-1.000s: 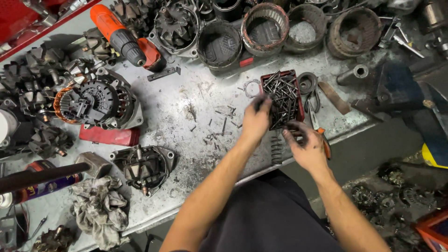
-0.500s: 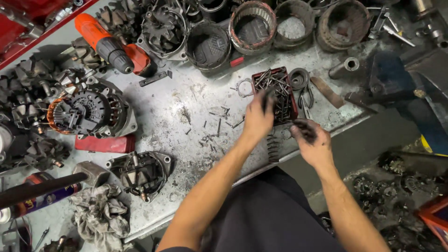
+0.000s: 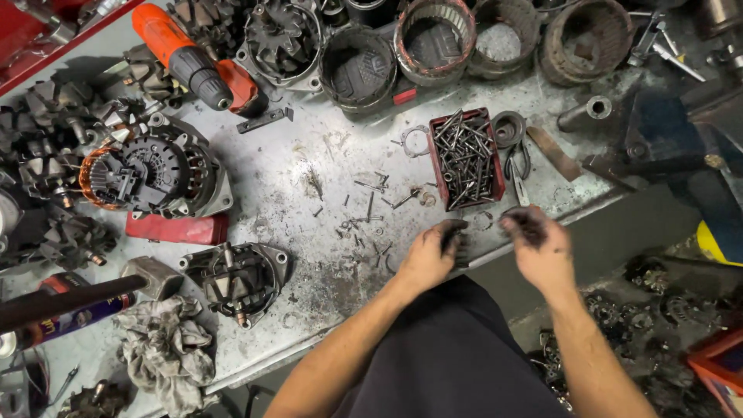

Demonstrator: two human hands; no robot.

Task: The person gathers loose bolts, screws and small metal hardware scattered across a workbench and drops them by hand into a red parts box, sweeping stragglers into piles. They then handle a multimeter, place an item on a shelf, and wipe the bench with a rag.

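Observation:
My left hand [image 3: 432,254] sits at the front edge of the metal bench [image 3: 309,155], grimy fingers curled over a ribbed dark part [image 3: 462,253]; what it grips is hidden. Beside it, my right hand [image 3: 543,249] is blurred, fingers closed around a small dark part [image 3: 520,223]. Just beyond both hands stands a red tray [image 3: 441,166] full of several bolts and screws. Loose screws [image 3: 371,209] lie scattered left of the tray.
An orange drill [image 3: 186,58] lies at the back left. An alternator [image 3: 155,174], a red flat block [image 3: 178,228], an open housing [image 3: 236,275] and a rag [image 3: 166,348] fill the left. Stators [image 3: 433,35] line the back; pliers [image 3: 518,166] and a blue vise [image 3: 673,147] are at right.
My left hand has come out of the red tray back to the bench's front edge. My right hand has drawn back alongside it.

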